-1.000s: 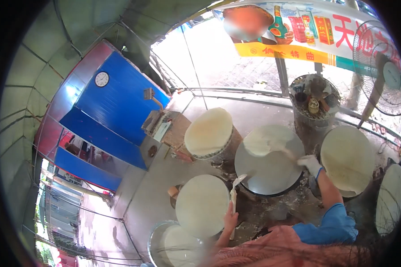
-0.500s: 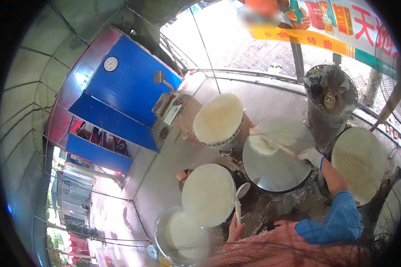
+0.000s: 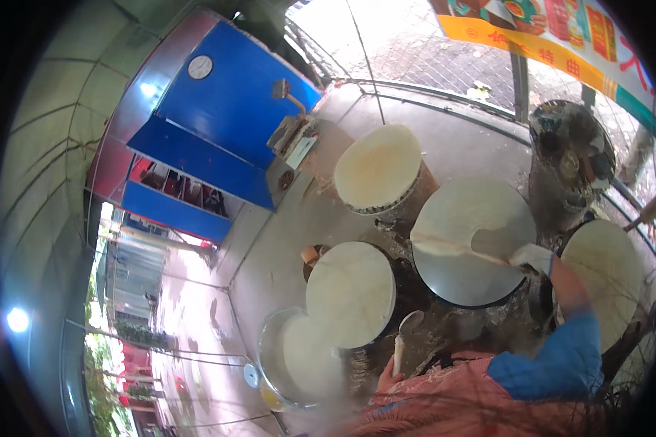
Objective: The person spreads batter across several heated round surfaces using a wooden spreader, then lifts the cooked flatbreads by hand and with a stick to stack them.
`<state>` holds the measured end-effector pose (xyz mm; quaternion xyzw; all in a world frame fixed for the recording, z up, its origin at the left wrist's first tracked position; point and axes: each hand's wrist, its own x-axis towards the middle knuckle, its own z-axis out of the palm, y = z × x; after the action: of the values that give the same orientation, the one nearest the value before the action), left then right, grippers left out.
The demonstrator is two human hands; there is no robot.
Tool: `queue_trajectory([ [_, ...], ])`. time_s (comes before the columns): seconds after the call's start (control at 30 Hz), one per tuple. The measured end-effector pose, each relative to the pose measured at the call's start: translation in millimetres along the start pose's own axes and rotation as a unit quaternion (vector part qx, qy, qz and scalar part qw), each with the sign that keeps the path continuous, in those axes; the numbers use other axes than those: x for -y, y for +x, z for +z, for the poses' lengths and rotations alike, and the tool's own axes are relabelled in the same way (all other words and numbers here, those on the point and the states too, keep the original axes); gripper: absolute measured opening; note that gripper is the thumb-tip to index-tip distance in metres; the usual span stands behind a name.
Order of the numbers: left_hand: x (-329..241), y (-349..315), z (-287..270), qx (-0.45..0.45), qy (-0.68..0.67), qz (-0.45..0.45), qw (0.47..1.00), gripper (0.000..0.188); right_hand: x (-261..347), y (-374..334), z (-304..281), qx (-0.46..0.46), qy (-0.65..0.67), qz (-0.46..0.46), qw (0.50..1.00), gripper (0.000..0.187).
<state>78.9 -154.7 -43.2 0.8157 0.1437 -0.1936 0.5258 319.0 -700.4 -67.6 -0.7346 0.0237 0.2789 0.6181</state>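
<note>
Right grip [image 3: 533, 258] around wooden stick [image 3: 488, 256]

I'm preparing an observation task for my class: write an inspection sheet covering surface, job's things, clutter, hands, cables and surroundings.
Surface: central griddle, pale batter over much of it, grey metal showing on its near side.
Job's things: ladle; wooden stick over the griddle; metal pot at lower left with pale contents.
Clutter: assorted items on a drum beyond the griddle, too indistinct to name.
Hands: left hand grips the ladle's handle; right hand, white-gloved, grips the wooden stick.
Cables: thin dark line at top centre; cord or cable, cannot tell.
Surroundings: blue wall with round clock; banner at upper right.
</note>
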Motion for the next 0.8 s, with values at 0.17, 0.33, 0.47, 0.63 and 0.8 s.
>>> queue_trajectory([
  [0.17,59.6,-12.5,-13.7,-0.024,0.048,0.047,0.997,0.075,40.0,46.6,-28.2,-0.083,0.015,-0.095,0.992,0.022],
  [0.33,43.2,-35.7,-13.6,-0.008,-0.104,-0.105,0.989,0.075,143.9,13.1,-3.6,-0.016,-0.103,0.065,0.992,0.019],
  [0.47,35.5,-38.3,-1.4,-0.022,-0.151,-0.087,0.984,0.073,76.6,-32.3,-34.5,0.063,-0.025,0.093,0.993,0.010],
  [0.63,33.3,-40.4,5.0,-0.034,-0.103,-0.073,0.991,0.072,119.8,33.2,-43.1,-0.031,-0.099,-0.010,0.995,0.009],
  [0.8,25.5,-62.2,10.9,-0.053,-0.099,-0.091,0.989,0.072,137.0,38.6,-22.1,0.070,-0.189,0.056,0.978,0.009],
])
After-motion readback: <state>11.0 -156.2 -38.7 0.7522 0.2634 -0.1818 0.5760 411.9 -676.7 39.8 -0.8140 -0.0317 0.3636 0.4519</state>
